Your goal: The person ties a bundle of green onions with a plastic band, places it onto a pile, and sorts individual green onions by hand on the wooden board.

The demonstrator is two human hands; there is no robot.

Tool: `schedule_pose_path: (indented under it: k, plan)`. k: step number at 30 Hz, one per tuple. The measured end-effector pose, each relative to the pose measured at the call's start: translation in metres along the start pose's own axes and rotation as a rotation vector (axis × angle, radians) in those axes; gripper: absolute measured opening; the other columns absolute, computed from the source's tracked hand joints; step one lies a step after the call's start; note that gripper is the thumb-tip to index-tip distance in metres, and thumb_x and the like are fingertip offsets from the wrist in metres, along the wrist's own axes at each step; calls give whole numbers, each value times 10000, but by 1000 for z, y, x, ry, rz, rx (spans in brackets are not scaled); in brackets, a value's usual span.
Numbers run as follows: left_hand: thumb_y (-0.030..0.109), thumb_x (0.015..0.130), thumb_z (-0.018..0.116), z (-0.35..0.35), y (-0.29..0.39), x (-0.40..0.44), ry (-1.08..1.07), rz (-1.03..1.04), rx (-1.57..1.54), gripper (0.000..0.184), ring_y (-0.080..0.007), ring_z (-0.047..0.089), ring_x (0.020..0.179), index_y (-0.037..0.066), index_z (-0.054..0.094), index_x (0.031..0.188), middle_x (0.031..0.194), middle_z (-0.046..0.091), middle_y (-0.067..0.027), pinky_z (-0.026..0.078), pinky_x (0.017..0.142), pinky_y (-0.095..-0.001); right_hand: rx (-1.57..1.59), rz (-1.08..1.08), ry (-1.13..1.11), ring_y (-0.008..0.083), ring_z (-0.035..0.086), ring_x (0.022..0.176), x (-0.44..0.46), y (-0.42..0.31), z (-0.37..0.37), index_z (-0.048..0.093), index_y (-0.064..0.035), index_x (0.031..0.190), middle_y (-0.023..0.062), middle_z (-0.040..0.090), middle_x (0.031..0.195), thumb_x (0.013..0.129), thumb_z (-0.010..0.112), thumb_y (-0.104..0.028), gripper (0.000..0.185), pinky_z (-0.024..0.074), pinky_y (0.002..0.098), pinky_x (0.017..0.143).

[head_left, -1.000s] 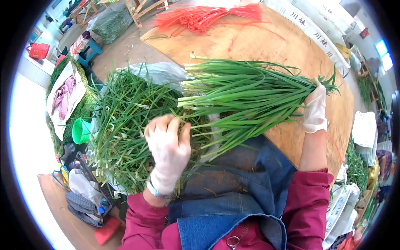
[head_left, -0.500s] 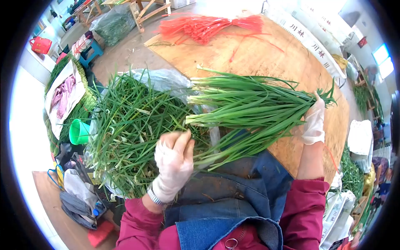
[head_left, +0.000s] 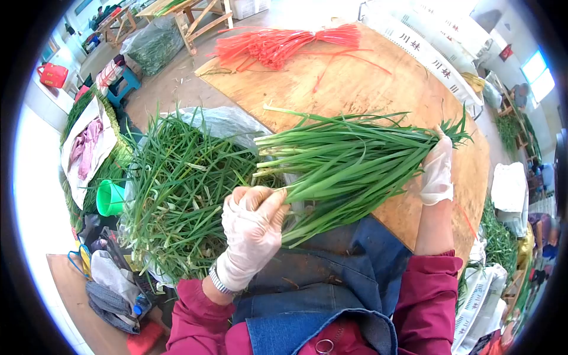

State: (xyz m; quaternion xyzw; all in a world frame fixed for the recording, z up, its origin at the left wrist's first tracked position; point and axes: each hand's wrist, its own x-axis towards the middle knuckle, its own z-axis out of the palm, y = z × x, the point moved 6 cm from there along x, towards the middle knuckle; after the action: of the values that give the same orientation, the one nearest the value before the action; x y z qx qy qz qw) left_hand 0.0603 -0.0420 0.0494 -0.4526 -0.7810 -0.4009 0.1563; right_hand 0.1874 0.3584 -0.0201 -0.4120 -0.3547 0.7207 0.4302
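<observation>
1. At centre right, a smooth-bladed green bunch [head_left: 355, 155] is gripped near its tips by the right hand [head_left: 436, 171], apparently so the pale stalk ends [head_left: 267, 142] fan free.
2. Near centre, some ends are pinched in the left hand [head_left: 254, 228].
3. Tangled leaves [head_left: 183, 198] are heaped at left; glossy red strips [head_left: 269, 48] are laid at top.

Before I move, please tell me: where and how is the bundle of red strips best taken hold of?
Probably at its narrow waist, right of its middle, coming from above: the bundle of red strips lies flat on the wooden table, gathered together there, and fans out loosely leftward.
</observation>
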Motion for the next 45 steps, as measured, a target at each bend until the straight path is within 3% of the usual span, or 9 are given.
schedule_pose_path:
  k: [9,11,13,14,17,21,33,38,45]
  plan:
    - [27,841,587,-17,-47,-52,282,-600,-484,67,-103,506,662,28,638,884,776,580,-44,409,593,-200,19,-5,63,311,591,646,-2,-5,-5,510,20,891,174,593,781,870,525,-206,227,507,445,614]
    - [56,867,561,-52,-74,-75,626,-698,-606,98,-108,500,639,41,638,926,764,590,-56,419,596,-213,20,-11,60,311,590,647,-3,-4,-7,513,20,889,171,597,787,870,526,-208,229,507,448,617]
    - [45,856,568,-91,-107,-94,512,-840,-45,103,-137,540,704,12,619,939,819,595,-77,447,643,-254,65,-27,58,313,587,645,6,-1,-10,516,19,885,171,601,792,873,521,-222,241,506,447,620]
    - [76,844,582,-95,-116,-95,342,-552,432,119,-196,553,780,15,613,942,863,598,-101,459,696,-314,61,-24,68,312,587,646,6,0,-10,517,19,883,172,603,789,876,516,-225,245,506,445,623]
    - [86,808,612,-68,-82,-81,100,-284,700,180,-255,546,832,26,608,978,895,593,-112,449,742,-369,45,-7,60,311,586,644,-2,-4,-5,519,20,874,177,608,778,883,502,-229,250,508,437,630]
    - [-21,693,653,-13,-12,-34,65,31,156,298,-276,550,805,49,604,978,882,575,-99,435,733,-389,16,35,14,302,586,636,-22,-8,6,525,25,852,182,611,754,886,493,-212,242,508,418,614]
    - [47,589,620,39,24,3,-256,418,108,391,-232,518,815,146,625,967,929,535,-33,423,716,-359,48,-60,103,278,589,628,-3,-10,-3,520,42,869,166,583,734,878,506,-205,247,509,389,588]
    - [164,624,570,71,15,9,-395,706,250,292,-212,491,726,39,586,888,813,465,-56,402,567,-318,-8,-38,26,320,583,633,-8,-13,0,492,65,922,180,567,794,864,502,-194,266,501,452,628]
    - [135,640,661,70,7,28,-383,513,-40,117,-240,541,626,80,583,707,660,507,-53,437,513,-358,97,-120,129,281,566,573,-30,-20,12,496,1,846,128,554,686,866,515,-194,197,491,397,543]
